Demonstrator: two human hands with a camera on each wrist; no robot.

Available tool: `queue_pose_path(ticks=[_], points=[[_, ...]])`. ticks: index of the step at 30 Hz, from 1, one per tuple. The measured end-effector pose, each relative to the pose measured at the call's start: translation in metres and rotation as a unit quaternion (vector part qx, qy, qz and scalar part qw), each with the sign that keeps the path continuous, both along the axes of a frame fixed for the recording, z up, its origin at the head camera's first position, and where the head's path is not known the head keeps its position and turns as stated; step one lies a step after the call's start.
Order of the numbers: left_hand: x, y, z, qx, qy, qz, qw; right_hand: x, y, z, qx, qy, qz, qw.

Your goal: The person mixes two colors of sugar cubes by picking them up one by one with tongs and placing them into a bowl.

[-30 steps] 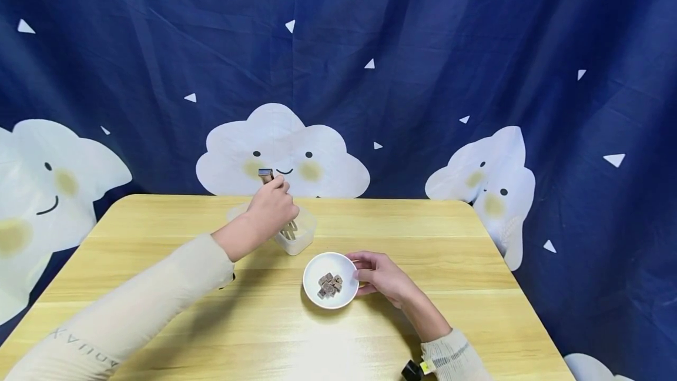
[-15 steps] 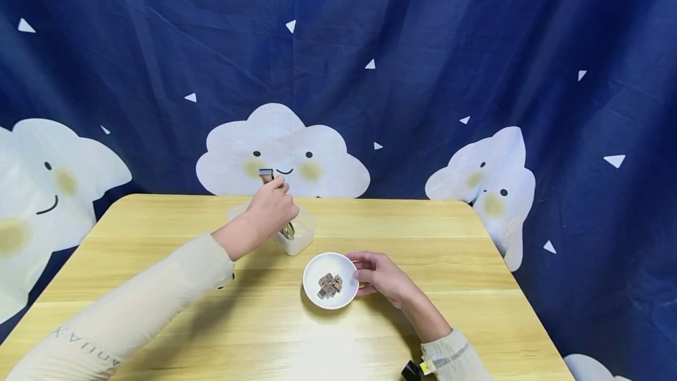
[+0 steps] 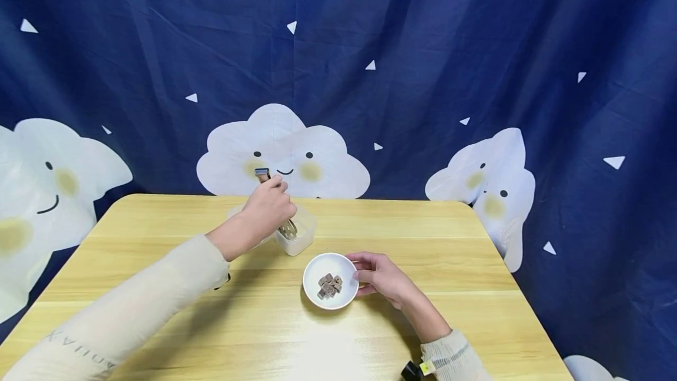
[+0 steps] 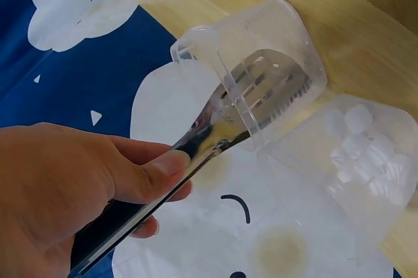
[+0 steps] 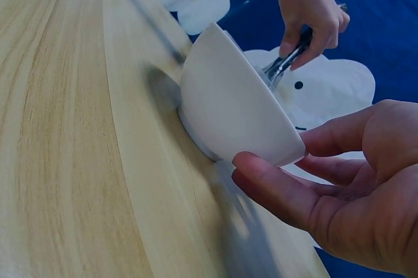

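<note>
My left hand point(image 3: 266, 209) grips metal tongs point(image 3: 288, 229) with dark handles, pointing down. In the left wrist view, the slotted tongs' head point(image 4: 264, 85) lies inside a clear plastic container point(image 4: 294, 23), and I see no piece between its tips. Beside it, a second clear container point(image 4: 287, 151) holds several white round pieces point(image 4: 369, 151). My right hand point(image 3: 386, 278) holds the rim of a white bowl point(image 3: 329, 258) at its right side, thumb and fingers on the wall. Several brown cubes point(image 3: 330, 285) lie in the bowl, which rests on the table.
The wooden table point(image 3: 418, 240) has its far edge just behind the containers. A dark blue curtain point(image 3: 338, 46) with white clouds hangs behind it. A black item with a yellow tag point(image 3: 426, 367) sits at my right sleeve.
My left hand and the tongs have shifted slightly to the left, and the tongs lean a little more. The right hand and the bowl stay in place.
</note>
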State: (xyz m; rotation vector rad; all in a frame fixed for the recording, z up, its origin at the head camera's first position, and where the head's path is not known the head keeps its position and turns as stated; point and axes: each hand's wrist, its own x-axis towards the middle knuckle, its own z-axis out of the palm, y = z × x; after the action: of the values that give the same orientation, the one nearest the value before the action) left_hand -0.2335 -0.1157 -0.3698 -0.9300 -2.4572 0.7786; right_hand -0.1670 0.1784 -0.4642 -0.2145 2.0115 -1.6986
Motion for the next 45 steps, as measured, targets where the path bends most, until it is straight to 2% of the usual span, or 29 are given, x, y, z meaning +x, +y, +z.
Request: queue_pose_path(ticks=[4, 12, 21, 26, 32, 38, 45], points=[[-0.001, -0.006, -0.003, 0.034, 0.000, -0.012, 0.9994, 0.000, 0.000, -0.002, 0.001, 0.000, -0.001, 1.000], [-0.001, -0.017, -0.005, 0.108, 0.035, -0.042, 0.9926, 0.001, 0.000, -0.001, 0.004, 0.000, 0.000, 1.000], [0.009, -0.028, -0.002, 0.161, 0.096, -0.078, 0.9791, 0.001, 0.000, -0.001, 0.003, 0.001, -0.003, 1.000], [0.015, -0.034, -0.001, 0.180, 0.114, -0.087, 0.9732, 0.001, 0.000, -0.002, 0.005, 0.000, -0.003, 1.000], [0.021, -0.044, -0.001, 0.209, 0.117, -0.088, 0.9670, 0.001, 0.000, -0.002, 0.006, 0.002, -0.004, 1.000], [0.030, -0.050, 0.000, 0.261, 0.100, -0.076, 0.9572, 0.001, 0.000, -0.002, 0.007, -0.001, -0.005, 1.000], [0.044, -0.052, -0.001, 0.311, 0.073, -0.085, 0.9437, 0.001, 0.000, -0.002, 0.005, -0.001, -0.004, 1.000]])
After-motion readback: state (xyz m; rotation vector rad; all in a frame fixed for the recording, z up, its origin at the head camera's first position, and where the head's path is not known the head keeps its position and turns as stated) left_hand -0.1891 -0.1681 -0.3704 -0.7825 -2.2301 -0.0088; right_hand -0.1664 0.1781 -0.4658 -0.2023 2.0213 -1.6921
